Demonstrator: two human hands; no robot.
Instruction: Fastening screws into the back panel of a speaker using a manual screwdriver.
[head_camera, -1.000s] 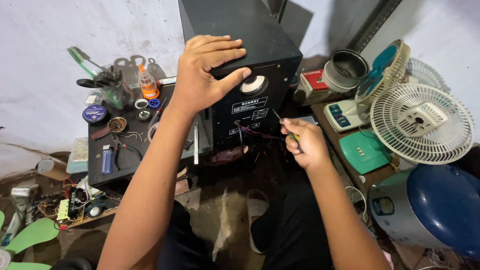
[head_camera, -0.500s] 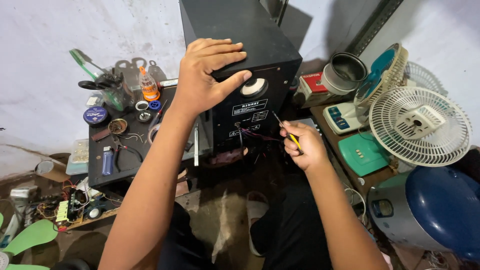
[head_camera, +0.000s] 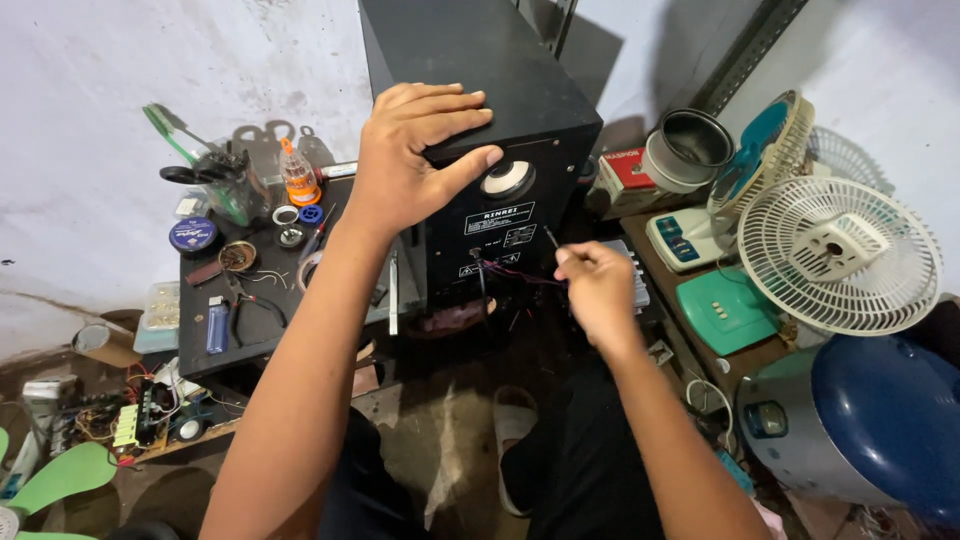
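The left hand (head_camera: 415, 160) lies spread, palm down, over the top front edge of the black speaker cabinet (head_camera: 480, 70), apparently bracing the tall box so it cannot tip. The right hand (head_camera: 597, 290) is closed in a pinch on a thin tool (head_camera: 551, 238) and the reddish wires (head_camera: 510, 272) trailing from the cabinet's lower panel, below the round port (head_camera: 507, 180). The cabinet is matte, square-edged, and stands upright between a cluttered dark counter (head_camera: 260, 330) and a white wire-grilled fan (head_camera: 838, 250).
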